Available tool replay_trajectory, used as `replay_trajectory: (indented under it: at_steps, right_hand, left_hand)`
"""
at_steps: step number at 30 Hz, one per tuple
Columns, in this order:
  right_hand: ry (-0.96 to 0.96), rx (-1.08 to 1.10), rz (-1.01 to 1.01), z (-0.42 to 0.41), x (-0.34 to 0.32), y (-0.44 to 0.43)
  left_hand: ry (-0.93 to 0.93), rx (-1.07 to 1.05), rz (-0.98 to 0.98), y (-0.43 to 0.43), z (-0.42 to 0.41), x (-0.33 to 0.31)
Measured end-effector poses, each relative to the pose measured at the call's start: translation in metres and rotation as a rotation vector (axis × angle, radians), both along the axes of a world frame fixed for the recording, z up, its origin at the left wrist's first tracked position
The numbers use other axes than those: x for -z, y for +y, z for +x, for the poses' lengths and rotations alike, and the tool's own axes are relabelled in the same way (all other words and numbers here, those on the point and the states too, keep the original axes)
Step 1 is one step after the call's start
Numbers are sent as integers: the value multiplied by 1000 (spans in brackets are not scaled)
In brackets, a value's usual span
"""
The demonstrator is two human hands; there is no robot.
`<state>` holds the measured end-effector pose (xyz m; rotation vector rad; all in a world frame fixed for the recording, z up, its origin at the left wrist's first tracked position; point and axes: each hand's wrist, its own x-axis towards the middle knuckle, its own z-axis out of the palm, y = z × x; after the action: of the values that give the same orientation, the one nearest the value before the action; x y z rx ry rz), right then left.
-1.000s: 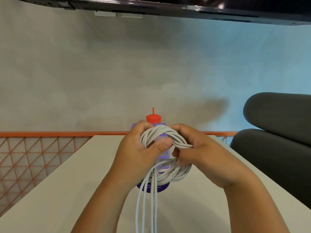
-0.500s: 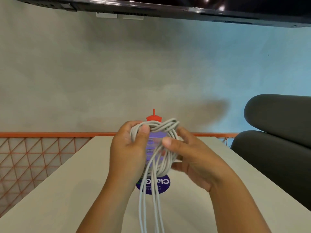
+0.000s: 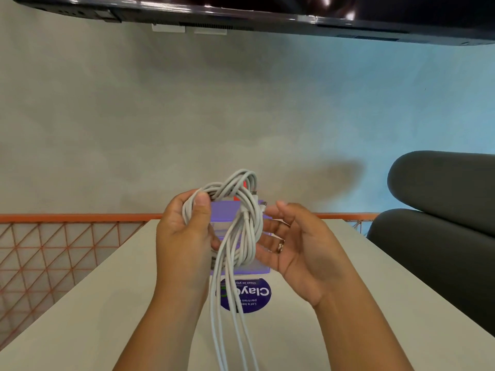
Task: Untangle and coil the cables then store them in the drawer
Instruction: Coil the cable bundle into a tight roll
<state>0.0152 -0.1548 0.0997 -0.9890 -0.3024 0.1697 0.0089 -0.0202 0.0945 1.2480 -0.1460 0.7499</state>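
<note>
A bundle of white cables (image 3: 242,210) is wound into a loose coil and held up above the pale table (image 3: 334,330). My left hand (image 3: 184,236) grips the coil's left side, thumb pressed over the strands. My right hand (image 3: 297,245) is beside the coil's right side, palm up with fingers spread; its fingertips touch the loop. Several loose strands (image 3: 227,317) hang from the coil down past the frame's bottom edge. White plug ends (image 3: 261,203) stick out at the coil's upper right. No drawer is in view.
Behind the coil stands a purple-labelled clear container (image 3: 227,212) with a red top. A round purple sticker (image 3: 254,295) lies on the table. An orange wire fence (image 3: 53,250) runs along the left, a dark grey chair (image 3: 442,223) is on the right, a black screen (image 3: 267,12) overhead.
My right hand let go of the coil and opened out to the right. The left hand turned the coil more upright and lifted it slightly; the hanging strands swung.
</note>
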Motion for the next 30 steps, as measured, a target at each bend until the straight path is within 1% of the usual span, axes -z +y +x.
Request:
replay_trajectory:
  at_steps: [3,4,8,11,13,16,19,22,24,25,28,30]
  right_hand:
    - [-76,-48,-183,-7,-3,1]
    - [-89,-61,-206,-7,-2,2]
    - [-123,-101,-157,-6,1,2]
    - [-170,-77,-216,-3,3,1]
    - [-187,-5,-275,0,5,3]
    - [-200,112,-313,1,6,6]
    - [-225,311,-322,1,7,15]
    - [-318,543,-360,3,11,27]
    - [-345,599,-357,2,10,26]
    - [-336,576,-336,1,8,23]
    - [-276,382,-273,-4,-1,9]
    - [-267,307,-252,-7,-4,2]
  left_hand:
    - [-40,-50,51,0,2,1]
    - [-54,-51,64,-1,2,1]
    - [-64,-45,136,-3,1,2]
    - [-101,-87,228,-7,1,4]
    - [-103,-99,276,-12,-1,4]
    - [-75,-84,293,-17,-3,4]
    - [-66,-103,279,-17,-2,4]
    - [-46,-90,269,-16,-1,4]
    - [-28,-64,287,-15,-1,4]
    - [-18,-53,300,-14,0,3]
    - [38,-6,310,-10,-1,2]
    - [60,20,316,-10,-1,2]
